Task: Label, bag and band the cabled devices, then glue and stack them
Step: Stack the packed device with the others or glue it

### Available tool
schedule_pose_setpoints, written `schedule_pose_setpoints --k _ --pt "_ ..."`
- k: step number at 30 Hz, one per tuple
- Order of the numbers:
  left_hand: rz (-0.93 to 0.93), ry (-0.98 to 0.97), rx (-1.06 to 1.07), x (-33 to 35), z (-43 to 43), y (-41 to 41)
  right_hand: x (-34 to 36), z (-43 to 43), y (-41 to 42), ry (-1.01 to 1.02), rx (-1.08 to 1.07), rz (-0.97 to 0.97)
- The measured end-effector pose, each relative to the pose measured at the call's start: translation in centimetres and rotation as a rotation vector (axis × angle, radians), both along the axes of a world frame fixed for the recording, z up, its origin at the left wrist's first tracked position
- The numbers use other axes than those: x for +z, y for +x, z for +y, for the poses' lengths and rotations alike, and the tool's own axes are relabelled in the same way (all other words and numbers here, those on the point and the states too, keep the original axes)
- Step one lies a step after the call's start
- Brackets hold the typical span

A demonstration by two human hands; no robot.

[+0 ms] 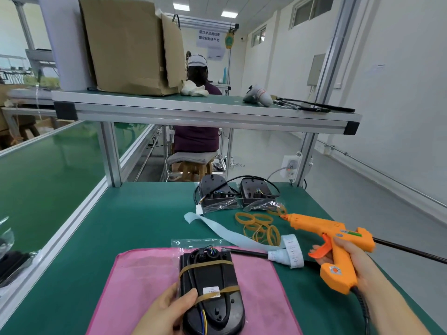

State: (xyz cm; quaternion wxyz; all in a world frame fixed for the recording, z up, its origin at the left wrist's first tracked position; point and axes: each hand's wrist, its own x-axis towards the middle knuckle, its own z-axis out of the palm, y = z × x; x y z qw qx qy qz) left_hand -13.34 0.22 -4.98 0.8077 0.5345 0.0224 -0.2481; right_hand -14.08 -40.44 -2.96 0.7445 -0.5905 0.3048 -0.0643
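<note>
A black cabled device [212,281], bagged and wrapped with two tan rubber bands, lies on a pink cloth [135,286] near the front edge. A small white label sits under its lower band. My left hand [167,310] grips the device's left side, thumb on top. My right hand [348,259] holds an orange hot-glue gun [333,240] by its handle, off to the right of the device, nozzle pointing left and away. Two more bagged black devices [239,194] stand at the back of the green mat.
Loose rubber bands [261,228] and a pale blue label-backing strip [227,230] with a label roll [294,252] lie between the devices. A shelf [193,110] overhead carries a cardboard box. A green conveyor [43,175] runs on the left. Another person sits beyond the bench.
</note>
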Motion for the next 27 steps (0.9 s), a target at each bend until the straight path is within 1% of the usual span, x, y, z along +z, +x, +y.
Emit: schedule_pose_setpoints --k 1,2,5,10,16,20,27 --pt "0.003 -0.007 -0.004 0.0 0.0 0.1 0.3 0.6 0.6 0.052 -0.014 0.033" --pt "0.006 -0.012 -0.013 -0.2 0.1 0.1 0.3 0.7 0.7 0.094 -0.028 0.025" --pt "-0.001 0.005 -0.007 -0.3 0.1 0.2 1.0 1.3 0.8 0.081 -0.036 0.045" --pt "0.001 -0.004 -0.003 -0.8 0.0 0.4 1.0 0.8 1.3 0.177 -0.069 0.051" --pt "0.012 0.01 0.033 -0.6 -0.3 0.4 0.9 0.4 1.4 0.154 -0.098 0.131" --pt "0.017 0.003 0.024 -0.6 -0.2 0.3 0.5 0.1 1.3 0.027 -0.074 0.22" --pt "0.014 0.034 0.003 -0.2 -0.1 0.1 0.3 0.1 1.4 -0.307 0.033 0.389"
